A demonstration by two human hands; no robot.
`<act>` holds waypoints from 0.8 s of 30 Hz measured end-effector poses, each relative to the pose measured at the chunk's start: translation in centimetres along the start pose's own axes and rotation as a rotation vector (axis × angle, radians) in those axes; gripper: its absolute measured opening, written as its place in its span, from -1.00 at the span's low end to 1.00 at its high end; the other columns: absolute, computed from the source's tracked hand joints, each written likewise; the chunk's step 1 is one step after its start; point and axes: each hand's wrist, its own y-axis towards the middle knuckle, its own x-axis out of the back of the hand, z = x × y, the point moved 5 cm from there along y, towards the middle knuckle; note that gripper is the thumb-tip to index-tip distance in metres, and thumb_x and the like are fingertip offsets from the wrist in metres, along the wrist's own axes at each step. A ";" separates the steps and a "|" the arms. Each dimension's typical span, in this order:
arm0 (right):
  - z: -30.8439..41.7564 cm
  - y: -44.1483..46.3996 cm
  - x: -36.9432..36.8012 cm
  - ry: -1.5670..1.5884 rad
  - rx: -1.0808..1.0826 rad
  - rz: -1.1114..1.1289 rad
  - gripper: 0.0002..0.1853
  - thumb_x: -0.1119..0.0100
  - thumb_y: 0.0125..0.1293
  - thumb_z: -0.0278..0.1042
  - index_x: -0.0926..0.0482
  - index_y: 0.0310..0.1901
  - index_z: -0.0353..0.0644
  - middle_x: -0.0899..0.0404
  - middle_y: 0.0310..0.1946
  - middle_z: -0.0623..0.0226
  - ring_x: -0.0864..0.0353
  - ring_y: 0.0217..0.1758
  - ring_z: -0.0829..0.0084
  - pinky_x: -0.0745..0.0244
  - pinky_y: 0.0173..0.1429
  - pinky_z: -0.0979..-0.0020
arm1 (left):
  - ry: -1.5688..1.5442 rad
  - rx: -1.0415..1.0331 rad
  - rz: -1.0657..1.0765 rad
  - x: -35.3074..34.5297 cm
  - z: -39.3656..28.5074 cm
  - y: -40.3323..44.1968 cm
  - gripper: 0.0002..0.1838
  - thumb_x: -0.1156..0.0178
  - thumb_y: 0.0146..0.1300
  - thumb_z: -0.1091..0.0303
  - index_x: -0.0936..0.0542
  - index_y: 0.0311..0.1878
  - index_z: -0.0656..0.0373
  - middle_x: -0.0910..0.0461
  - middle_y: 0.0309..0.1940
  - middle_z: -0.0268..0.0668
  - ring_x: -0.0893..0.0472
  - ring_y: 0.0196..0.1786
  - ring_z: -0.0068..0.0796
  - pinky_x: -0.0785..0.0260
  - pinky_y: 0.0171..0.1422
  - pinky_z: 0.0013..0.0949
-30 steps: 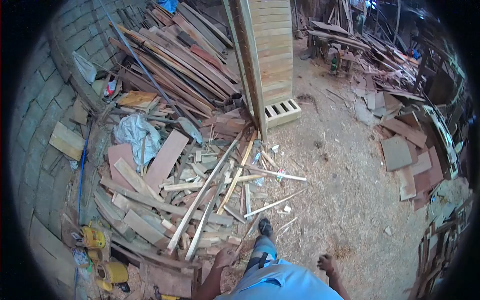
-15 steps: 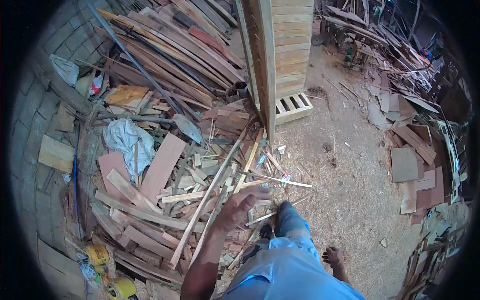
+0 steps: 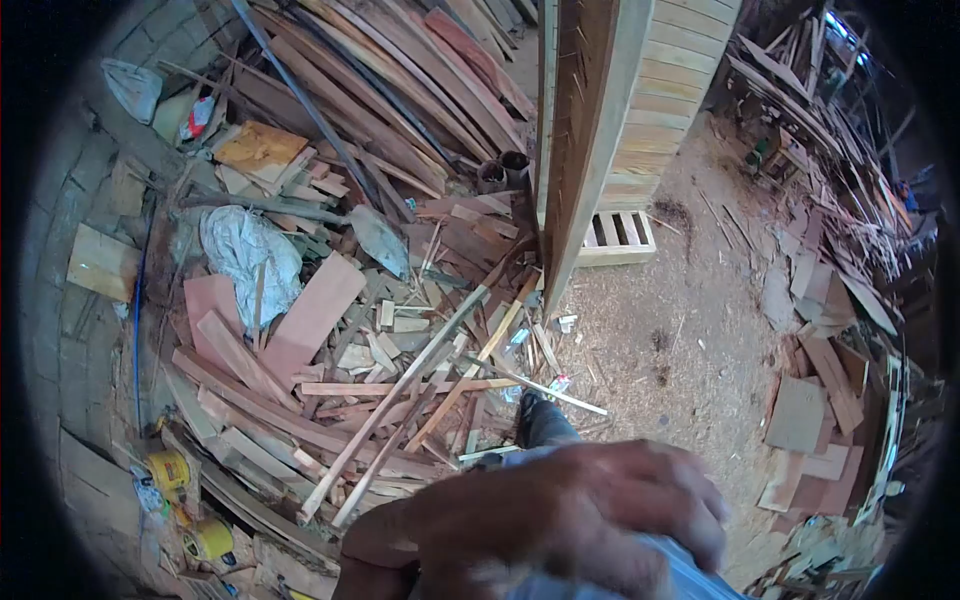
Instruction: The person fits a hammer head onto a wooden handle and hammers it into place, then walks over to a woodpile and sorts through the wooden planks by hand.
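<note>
My left hand [image 3: 620,500] is large, close to the camera and smeared by motion. It reaches across in front of my body from the lower left, its back toward me and its fingers bent downward at the right. I cannot make out anything held in it. My right hand does not show. Beneath the left hand are my blue clothing [image 3: 655,560] and one leg [image 3: 545,422]. Beyond the foot, thin wood strips [image 3: 560,393] lie on the ground, and long pale battens [image 3: 400,400] lean over scrap wood to the left.
A tall wooden slatted panel [image 3: 590,140] stands ahead, with a slotted wooden piece [image 3: 615,240] at its base. Left are a shovel [image 3: 378,240], a white sack [image 3: 250,262], stacked planks [image 3: 370,90] and yellow containers [image 3: 208,540]. Board offcuts [image 3: 797,415] lie right on the sawdust-covered floor.
My left hand has swung up and right, much closer to the camera. My right hand has left view. The scene has shifted as my head moved, and the panel now appears farther right and tilted.
</note>
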 end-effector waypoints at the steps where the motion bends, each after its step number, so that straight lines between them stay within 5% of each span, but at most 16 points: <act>1: 3.6 -0.3 1.4 0.125 -0.070 -0.005 -0.48 -0.35 0.38 -0.12 -0.53 0.27 -0.18 -0.72 -0.06 0.09 -0.76 -0.13 0.19 -0.64 -0.03 0.09 | 0.009 0.029 -0.042 1.2 1.3 0.4 -0.54 -0.29 0.42 0.00 -0.69 0.11 0.23 -0.61 0.18 -0.03 -0.55 0.34 0.02 -0.37 0.42 0.05; 5: 20.2 -0.8 6.6 0.308 -0.286 -0.084 -0.44 -0.29 0.43 -0.04 -0.51 0.32 -0.21 -0.72 -0.11 0.10 -0.76 -0.19 0.23 -0.64 -0.15 0.19 | 0.359 0.353 -0.253 3.8 7.0 -1.9 -0.60 -0.29 0.46 0.11 -0.66 0.17 0.19 -0.60 0.18 -0.05 -0.57 0.30 -0.02 -0.42 0.38 -0.06; 12: 31.2 4.7 10.6 0.231 -0.206 -0.137 -0.38 -0.23 0.45 0.05 -0.44 0.39 -0.15 -0.69 0.00 0.11 -0.74 -0.06 0.22 -0.63 0.01 0.14 | 0.438 1.127 -0.683 3.8 15.3 -14.2 -0.59 -0.21 0.53 0.05 -0.68 0.10 0.25 -0.67 0.05 -0.03 -0.66 0.18 -0.08 -0.44 0.33 -0.17; 23: 23.5 4.2 4.1 0.391 -0.400 -0.075 -0.46 -0.22 0.45 -0.02 -0.49 0.31 -0.20 -0.69 -0.01 0.00 -0.76 -0.09 0.10 -0.69 -0.03 0.03 | 0.573 1.063 -0.510 12.1 18.7 -12.9 -0.51 -0.17 0.52 -0.02 -0.63 0.18 0.25 -0.64 0.10 0.04 -0.61 0.22 0.04 -0.40 0.36 -0.06; 24: 22.0 4.7 3.9 0.186 -0.265 0.028 -0.46 -0.20 0.44 -0.03 -0.48 0.31 -0.21 -0.69 -0.04 0.03 -0.75 -0.11 0.10 -0.68 -0.07 0.01 | 0.569 1.030 -0.484 13.1 19.5 -12.8 -0.51 -0.17 0.50 -0.03 -0.63 0.15 0.25 -0.64 0.09 0.04 -0.61 0.22 0.05 -0.41 0.35 -0.03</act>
